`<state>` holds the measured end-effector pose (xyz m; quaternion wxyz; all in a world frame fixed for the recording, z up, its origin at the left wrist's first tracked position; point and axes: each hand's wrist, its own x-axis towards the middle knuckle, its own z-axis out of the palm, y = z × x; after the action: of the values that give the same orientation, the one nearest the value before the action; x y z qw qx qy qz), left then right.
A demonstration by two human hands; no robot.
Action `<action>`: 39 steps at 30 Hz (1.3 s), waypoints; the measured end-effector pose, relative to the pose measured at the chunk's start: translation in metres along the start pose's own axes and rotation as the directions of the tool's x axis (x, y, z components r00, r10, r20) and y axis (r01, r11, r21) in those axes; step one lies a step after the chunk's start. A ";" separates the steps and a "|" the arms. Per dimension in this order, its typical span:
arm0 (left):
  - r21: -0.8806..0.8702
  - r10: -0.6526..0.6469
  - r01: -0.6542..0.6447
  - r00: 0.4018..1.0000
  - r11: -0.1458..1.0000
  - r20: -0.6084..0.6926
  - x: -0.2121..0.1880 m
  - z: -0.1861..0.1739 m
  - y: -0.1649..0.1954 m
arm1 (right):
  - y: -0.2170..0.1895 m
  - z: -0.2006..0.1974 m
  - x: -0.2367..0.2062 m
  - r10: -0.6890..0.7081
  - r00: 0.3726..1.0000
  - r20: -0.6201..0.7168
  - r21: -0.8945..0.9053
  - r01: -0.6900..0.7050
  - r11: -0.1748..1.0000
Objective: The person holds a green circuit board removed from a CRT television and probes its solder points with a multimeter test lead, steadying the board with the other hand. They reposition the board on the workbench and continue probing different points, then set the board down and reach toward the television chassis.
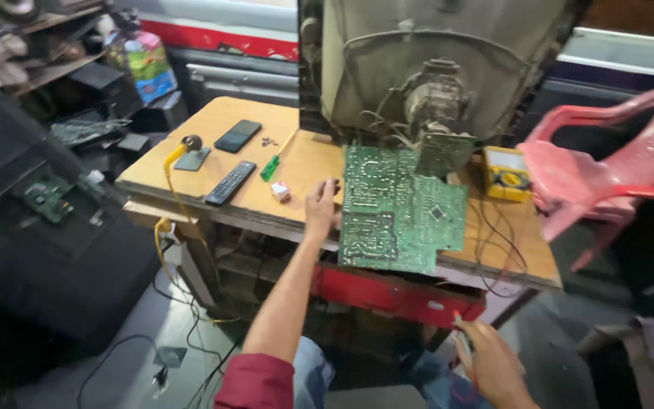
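A large green circuit board (399, 208) lies solder side up on the wooden bench (191, 132), wired to the back of an old picture-tube television (425, 68). My left hand (321, 206) rests at the board's left edge, fingers loosely curled, touching the bench beside it. My right hand (493, 363) is low at the bottom right, below the bench edge, closed on a thin red-handled probe (463, 341). A yellow multimeter (506, 173) sits to the right of the board with dark leads trailing off the bench.
On the bench's left half lie a black remote (230, 182), a dark phone (238, 135), a green-handled screwdriver (270, 167), a small white and red box (281, 191) and a yellow soldering iron (179, 151). A pink plastic chair (607, 163) stands at right. Cluttered shelves and boards fill the left.
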<state>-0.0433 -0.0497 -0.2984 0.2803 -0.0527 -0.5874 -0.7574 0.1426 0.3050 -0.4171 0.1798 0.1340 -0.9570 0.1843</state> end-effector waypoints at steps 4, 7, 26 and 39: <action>0.056 0.045 -0.046 0.999 0.997 0.019 -0.018 -0.029 0.033 | -0.022 -0.002 -0.015 -0.044 0.999 -0.001 -0.050 0.044 0.998; 0.034 -0.062 0.061 0.997 0.998 0.041 -0.025 -0.054 0.058 | -0.037 -0.012 -0.023 0.039 0.991 0.132 -0.136 -0.021 0.991; 0.184 -0.161 0.138 0.980 0.973 0.117 0.029 -0.019 0.127 | -0.033 -0.046 0.007 0.265 0.870 0.417 -0.309 -0.139 0.941; 0.189 -0.298 0.275 0.949 0.943 0.106 0.071 0.026 0.116 | -0.051 -0.116 0.169 0.134 0.991 0.028 0.112 -0.136 0.984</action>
<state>-0.0529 -0.0692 -0.1611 0.1307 0.0074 -0.6692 -0.7314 0.0414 0.2737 -0.2348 0.1495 0.0807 -0.9535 0.2490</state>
